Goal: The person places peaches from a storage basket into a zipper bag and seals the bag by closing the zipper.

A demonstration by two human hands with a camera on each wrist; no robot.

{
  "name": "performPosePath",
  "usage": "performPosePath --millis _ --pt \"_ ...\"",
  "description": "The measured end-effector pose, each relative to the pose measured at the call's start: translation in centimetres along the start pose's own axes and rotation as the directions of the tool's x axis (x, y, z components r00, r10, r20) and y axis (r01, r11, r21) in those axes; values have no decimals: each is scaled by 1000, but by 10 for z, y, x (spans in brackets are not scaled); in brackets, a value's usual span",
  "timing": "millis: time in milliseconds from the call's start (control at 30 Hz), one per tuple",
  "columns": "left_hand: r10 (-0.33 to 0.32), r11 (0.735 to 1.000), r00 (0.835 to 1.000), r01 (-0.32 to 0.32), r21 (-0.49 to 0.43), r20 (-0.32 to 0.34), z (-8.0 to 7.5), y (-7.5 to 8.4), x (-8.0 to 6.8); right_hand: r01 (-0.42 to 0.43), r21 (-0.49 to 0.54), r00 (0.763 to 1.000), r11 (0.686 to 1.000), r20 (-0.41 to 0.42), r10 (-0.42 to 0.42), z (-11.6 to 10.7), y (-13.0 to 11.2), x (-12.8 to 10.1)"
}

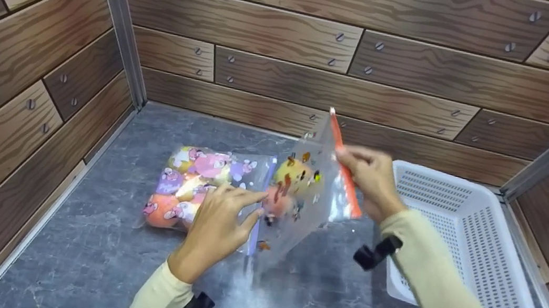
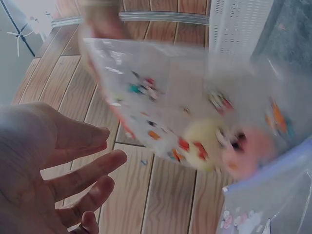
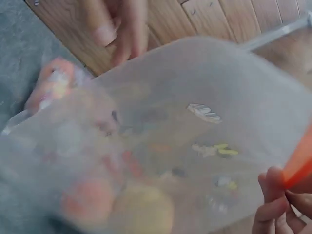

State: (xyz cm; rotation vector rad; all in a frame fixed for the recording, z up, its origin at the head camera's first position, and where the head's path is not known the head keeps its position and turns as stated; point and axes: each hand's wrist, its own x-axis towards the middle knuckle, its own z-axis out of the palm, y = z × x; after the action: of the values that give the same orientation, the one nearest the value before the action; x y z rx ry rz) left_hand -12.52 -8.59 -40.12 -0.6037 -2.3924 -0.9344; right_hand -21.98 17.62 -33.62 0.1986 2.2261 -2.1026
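My right hand (image 1: 353, 160) pinches the orange zip strip (image 1: 345, 174) of a clear printed bag (image 1: 303, 200) and holds it tilted above the grey table. A yellow ball (image 1: 293, 173) and a pink ball (image 1: 276, 204) sit in the bag's low end. The left hand (image 1: 253, 205) has straight fingers spread beside that low end, at or near the pink ball, and holds nothing. From the left wrist, the bag (image 2: 185, 112) hangs just past my open fingers (image 2: 92, 168). In the right wrist view my fingers (image 3: 273, 207) pinch the orange strip (image 3: 298, 163).
A second bag (image 1: 196, 183) stuffed with several pink, purple and orange balls lies flat under and left of the left hand. A white perforated basket (image 1: 444, 172) stands at the right. Wood-print walls close in the grey table (image 1: 97, 252) on three sides.
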Motion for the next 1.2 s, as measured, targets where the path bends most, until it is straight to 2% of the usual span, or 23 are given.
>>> performPosePath --millis 67,167,200,267,333,400,467,533,600,700,733,800,867,933,1033,1100,1200 --pt "0 1000 1000 0 -4 12 2 1 1 -25 36 1000 999 -10 26 -9 16 0" --pt "2 1000 1000 -2 0 19 4 2 3 -37 33 999 999 -19 38 -24 32 0" --pt "1 1000 1000 -1 3 20 5 3 3 -26 5 999 1000 -24 26 -29 36 0" --pt "-2 1000 1000 2 12 25 7 4 4 -3 -115 1000 993 -28 0 -40 41 -1" --pt "-2 1000 999 1 15 38 11 4 4 21 -268 999 963 -21 -27 -50 43 -2" --pt "1 1000 998 -1 0 60 17 4 5 38 -393 999 919 -5 -43 -59 47 -3" --pt "3 999 995 1 -44 104 25 5 7 52 -484 998 874 9 -54 -68 50 -5" --pt "13 996 984 3 -90 175 36 6 11 76 -573 997 816 16 -82 -75 54 -7" --pt "28 993 964 5 -121 266 48 8 17 110 -665 992 738 24 -126 -81 55 -10" --pt "47 996 907 -8 -94 418 68 13 28 163 -787 972 596 26 -231 -87 54 -16" --pt "44 997 886 -12 -73 462 74 14 32 178 -810 964 558 29 -266 -87 52 -19" --pt "33 999 847 -25 -22 531 89 15 38 218 -830 944 513 47 -326 -84 50 -25" --pt "7 998 814 -42 46 581 104 14 42 259 -829 937 496 93 -336 -76 50 -33" --pt "-18 993 787 -59 104 617 117 13 43 320 -812 931 489 175 -319 -65 54 -42" --pt "-66 980 753 -75 185 654 131 11 41 379 -780 925 498 312 -215 -45 70 -53" --pt "-100 967 735 -87 239 670 136 10 39 378 -777 923 503 359 -139 -34 84 -56" --pt "-145 946 714 -102 307 685 143 9 35 321 -800 933 508 359 -24 -21 106 -54"
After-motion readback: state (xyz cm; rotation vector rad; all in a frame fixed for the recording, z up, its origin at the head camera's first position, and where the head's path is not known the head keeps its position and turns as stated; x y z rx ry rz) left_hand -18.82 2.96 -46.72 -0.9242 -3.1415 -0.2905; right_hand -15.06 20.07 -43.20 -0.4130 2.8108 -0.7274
